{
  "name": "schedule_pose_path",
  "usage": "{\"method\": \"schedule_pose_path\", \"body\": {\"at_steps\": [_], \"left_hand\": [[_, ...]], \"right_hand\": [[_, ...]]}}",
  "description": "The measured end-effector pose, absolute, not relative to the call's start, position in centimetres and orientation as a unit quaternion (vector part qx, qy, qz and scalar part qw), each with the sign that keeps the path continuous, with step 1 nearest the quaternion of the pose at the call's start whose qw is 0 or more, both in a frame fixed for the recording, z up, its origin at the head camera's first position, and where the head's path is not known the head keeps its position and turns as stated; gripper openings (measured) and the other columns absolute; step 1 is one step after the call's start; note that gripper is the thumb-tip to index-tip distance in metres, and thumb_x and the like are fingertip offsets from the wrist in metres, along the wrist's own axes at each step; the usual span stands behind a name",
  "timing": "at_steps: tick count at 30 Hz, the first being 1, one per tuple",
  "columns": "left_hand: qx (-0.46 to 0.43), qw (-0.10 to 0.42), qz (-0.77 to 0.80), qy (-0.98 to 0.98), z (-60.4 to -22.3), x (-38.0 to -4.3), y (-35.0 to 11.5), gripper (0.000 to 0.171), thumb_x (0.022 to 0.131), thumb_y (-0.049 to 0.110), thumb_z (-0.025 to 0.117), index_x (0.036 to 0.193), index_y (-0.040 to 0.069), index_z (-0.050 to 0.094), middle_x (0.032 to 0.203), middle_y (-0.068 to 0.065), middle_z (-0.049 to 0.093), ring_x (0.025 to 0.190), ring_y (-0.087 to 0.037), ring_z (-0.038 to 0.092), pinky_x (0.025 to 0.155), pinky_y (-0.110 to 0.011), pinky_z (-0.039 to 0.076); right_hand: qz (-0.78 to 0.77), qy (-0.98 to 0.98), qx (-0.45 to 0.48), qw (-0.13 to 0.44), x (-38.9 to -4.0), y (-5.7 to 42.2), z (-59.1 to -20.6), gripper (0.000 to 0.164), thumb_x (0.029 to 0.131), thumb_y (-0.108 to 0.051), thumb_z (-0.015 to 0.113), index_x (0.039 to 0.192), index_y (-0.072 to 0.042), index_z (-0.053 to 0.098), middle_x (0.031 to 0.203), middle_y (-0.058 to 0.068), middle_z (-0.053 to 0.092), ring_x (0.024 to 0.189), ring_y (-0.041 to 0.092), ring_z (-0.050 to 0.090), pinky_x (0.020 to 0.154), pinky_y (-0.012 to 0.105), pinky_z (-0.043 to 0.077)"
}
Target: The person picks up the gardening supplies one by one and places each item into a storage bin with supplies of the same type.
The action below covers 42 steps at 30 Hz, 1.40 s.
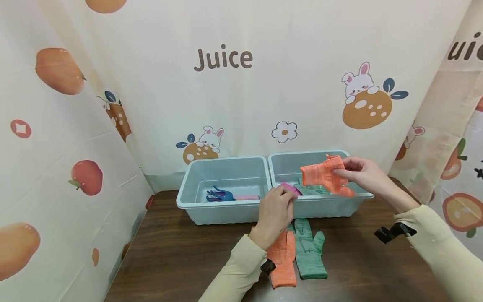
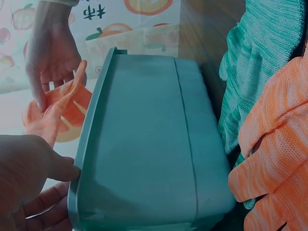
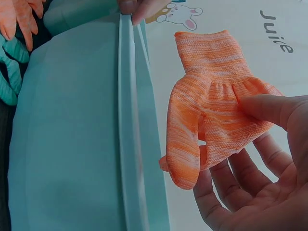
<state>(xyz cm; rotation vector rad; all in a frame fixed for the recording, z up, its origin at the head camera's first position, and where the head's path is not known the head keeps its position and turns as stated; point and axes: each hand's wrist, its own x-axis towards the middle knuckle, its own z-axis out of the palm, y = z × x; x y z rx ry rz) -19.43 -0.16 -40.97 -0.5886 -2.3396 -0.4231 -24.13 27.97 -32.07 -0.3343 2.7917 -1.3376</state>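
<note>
My right hand (image 1: 356, 170) pinches an orange knit glove (image 3: 216, 106) between thumb and fingers, above the right light-blue bin (image 1: 320, 207). The glove's cuff points left in the head view, its fingers lower right. My left hand (image 1: 277, 209) grips the front rim of that bin near its left corner, thumb outside and fingers on the inner side in the left wrist view. Just behind the left hand shows a pink item (image 1: 291, 188), partly hidden, of unclear kind. Inside the right bin lies a green glove (image 1: 311, 188), partly covered from sight by the raised orange glove.
The left bin (image 1: 226, 214) holds a blue-purple glove-like thing (image 1: 220, 195) and a pink strip (image 1: 247, 197). On the dark wooden table (image 1: 170, 251), before the bins, lie another orange glove (image 1: 283, 260) and another green glove (image 1: 309, 251). A printed curtain (image 1: 241, 96) hangs behind.
</note>
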Motion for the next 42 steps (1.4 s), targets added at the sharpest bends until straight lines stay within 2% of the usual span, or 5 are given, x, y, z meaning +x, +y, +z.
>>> {"method": "schedule_pose_path", "body": {"at_steps": [9, 20, 27, 34, 42], "left_hand": [[-0.225, 0.341, -0.161, -0.899, -41.0, -19.5, -0.1, 0.018, 0.101, 0.014, 0.070, 0.101, 0.026, 0.084, 0.098, 0.008, 0.072, 0.080, -0.011, 0.067, 0.060, -0.018, 0.053], [-0.219, 0.340, -0.156, -0.901, -40.9, -19.6, -0.3, 0.015, 0.099, 0.016, 0.073, 0.099, 0.026, 0.084, 0.096, 0.007, 0.072, 0.080, -0.012, 0.069, 0.064, -0.023, 0.057], [-0.216, 0.338, -0.162, -0.901, -40.9, -19.5, -0.3, 0.014, 0.098, 0.015, 0.074, 0.098, 0.026, 0.084, 0.096, 0.006, 0.072, 0.078, -0.014, 0.068, 0.062, -0.025, 0.057], [-0.219, 0.334, -0.172, -0.901, -40.8, -19.5, -0.2, 0.014, 0.099, 0.015, 0.074, 0.098, 0.024, 0.085, 0.095, 0.005, 0.072, 0.079, -0.015, 0.068, 0.064, -0.027, 0.058], [-0.216, 0.336, -0.166, -0.902, -41.1, -19.4, -0.1, 0.015, 0.099, 0.015, 0.073, 0.099, 0.025, 0.085, 0.096, 0.006, 0.072, 0.079, -0.012, 0.068, 0.064, -0.023, 0.057]], "right_hand": [[-0.421, 0.900, -0.113, 0.025, -25.3, 27.1, -31.1, 0.048, 0.103, -0.045, 0.070, 0.133, -0.007, 0.066, 0.109, -0.006, 0.073, 0.096, 0.012, 0.064, 0.084, 0.028, 0.055], [-0.417, 0.902, -0.111, 0.036, -26.9, 25.4, -30.9, 0.052, 0.102, -0.049, 0.070, 0.132, -0.007, 0.067, 0.114, 0.004, 0.073, 0.101, 0.021, 0.062, 0.086, 0.031, 0.054], [-0.417, 0.901, -0.114, 0.040, -28.2, 24.4, -31.3, 0.049, 0.101, -0.048, 0.072, 0.128, -0.007, 0.069, 0.114, 0.006, 0.074, 0.103, 0.024, 0.062, 0.088, 0.033, 0.051], [-0.421, 0.898, -0.114, 0.058, -29.3, 24.0, -32.1, 0.048, 0.103, -0.044, 0.070, 0.130, -0.004, 0.067, 0.121, 0.012, 0.072, 0.108, 0.027, 0.060, 0.087, 0.033, 0.051], [-0.415, 0.901, -0.111, 0.062, -29.9, 24.2, -33.2, 0.048, 0.103, -0.044, 0.070, 0.127, -0.003, 0.067, 0.120, 0.013, 0.071, 0.106, 0.027, 0.061, 0.087, 0.034, 0.052]]}}
